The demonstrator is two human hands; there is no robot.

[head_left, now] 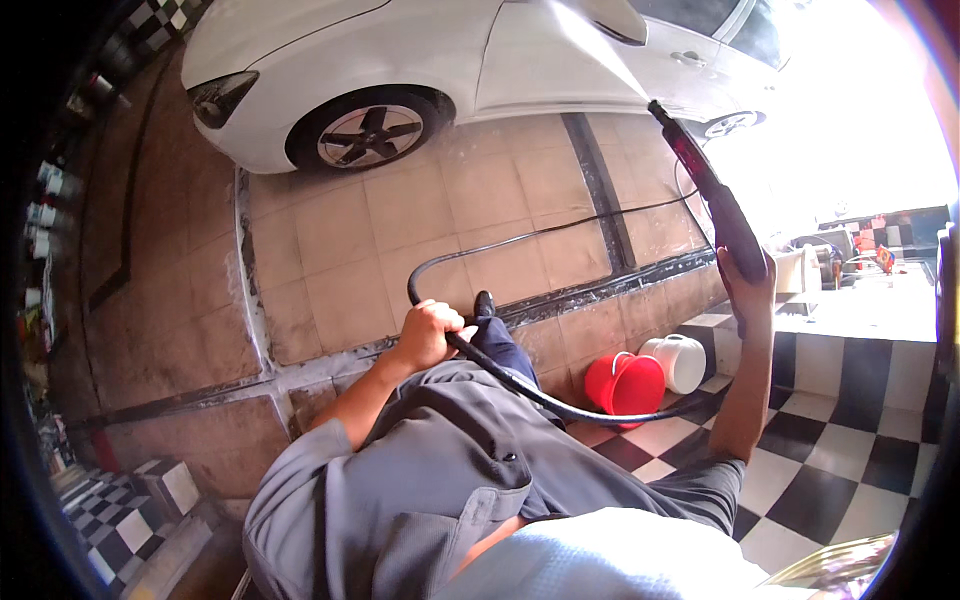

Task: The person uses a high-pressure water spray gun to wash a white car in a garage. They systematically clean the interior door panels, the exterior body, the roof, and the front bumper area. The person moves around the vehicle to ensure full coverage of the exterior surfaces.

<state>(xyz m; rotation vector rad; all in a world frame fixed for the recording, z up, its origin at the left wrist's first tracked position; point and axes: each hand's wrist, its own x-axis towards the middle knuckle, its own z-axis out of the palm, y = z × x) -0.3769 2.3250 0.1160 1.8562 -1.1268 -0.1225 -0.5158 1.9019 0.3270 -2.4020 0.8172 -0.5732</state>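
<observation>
My right hand point(745, 278), arm stretched out to the right, is closed round the grip of a pressure washer gun point(712, 190). A white jet of water leaves the gun's tip and fans toward the side of a white car point(560, 60), near its mirror. In front of my waist, my left hand point(432, 333) is wrapped round a black hose point(520, 385). From that hand the hose loops forward over the tiles to the right, and its other end curves past my body toward the right arm. The gun's trigger is hidden behind my fingers.
A red bucket point(622, 385) and a white bucket point(677, 362) stand beside me at the right. Dark drain strips point(600, 190) cross the brown tiled floor point(340, 230). Checkered tiles point(820, 440) cover the ground at the right, with machinery point(830, 255) beyond, in strong glare.
</observation>
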